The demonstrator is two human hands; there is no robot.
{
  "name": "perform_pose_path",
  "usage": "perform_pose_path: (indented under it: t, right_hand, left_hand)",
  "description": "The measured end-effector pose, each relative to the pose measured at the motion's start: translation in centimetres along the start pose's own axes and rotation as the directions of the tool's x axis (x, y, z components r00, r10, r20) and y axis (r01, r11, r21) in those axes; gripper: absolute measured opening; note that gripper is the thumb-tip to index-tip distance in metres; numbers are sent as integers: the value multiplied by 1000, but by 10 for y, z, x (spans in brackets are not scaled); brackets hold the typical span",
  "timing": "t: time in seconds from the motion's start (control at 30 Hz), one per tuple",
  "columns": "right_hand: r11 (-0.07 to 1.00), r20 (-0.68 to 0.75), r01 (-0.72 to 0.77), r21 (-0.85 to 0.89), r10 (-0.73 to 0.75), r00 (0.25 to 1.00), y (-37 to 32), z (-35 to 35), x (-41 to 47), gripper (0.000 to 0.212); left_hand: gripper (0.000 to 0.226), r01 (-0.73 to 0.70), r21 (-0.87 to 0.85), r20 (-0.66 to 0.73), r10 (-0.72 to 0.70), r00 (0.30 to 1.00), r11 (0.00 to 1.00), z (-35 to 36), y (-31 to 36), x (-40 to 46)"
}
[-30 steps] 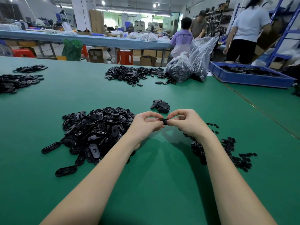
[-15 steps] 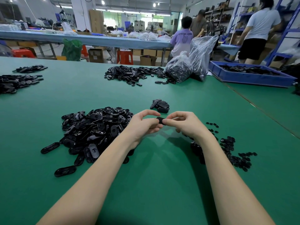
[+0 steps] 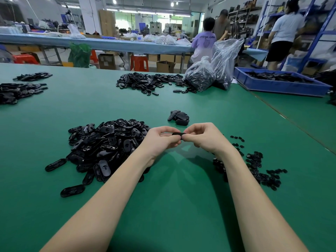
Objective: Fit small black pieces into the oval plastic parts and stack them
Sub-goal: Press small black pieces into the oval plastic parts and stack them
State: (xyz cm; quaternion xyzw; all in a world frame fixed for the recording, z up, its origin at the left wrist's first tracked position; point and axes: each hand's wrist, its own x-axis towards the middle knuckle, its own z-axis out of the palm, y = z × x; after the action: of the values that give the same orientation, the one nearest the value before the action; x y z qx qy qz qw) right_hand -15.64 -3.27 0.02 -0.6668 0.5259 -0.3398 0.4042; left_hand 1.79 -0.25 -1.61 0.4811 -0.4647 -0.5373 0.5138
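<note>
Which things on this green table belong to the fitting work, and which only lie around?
Belong to the job:
left hand and right hand, pinching one oval part
pile of oval parts
small black pieces
small stack

Lying about:
plastic bags
blue tray
far piles

On the table (image 3: 54, 124), the big heap of oval parts (image 3: 107, 146) is lying left of the hands, the small pieces (image 3: 258, 166) right, the stack (image 3: 179, 117) just behind them.
</note>
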Motion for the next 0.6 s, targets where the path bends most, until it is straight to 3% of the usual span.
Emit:
perform_pose_path:
  t: [0.6]
  right_hand:
    - [999, -127, 3, -37, -8, 992, 6, 12, 2, 18]
  left_hand:
    - [14, -35, 157, -81, 48, 996, 987, 5, -7, 4]
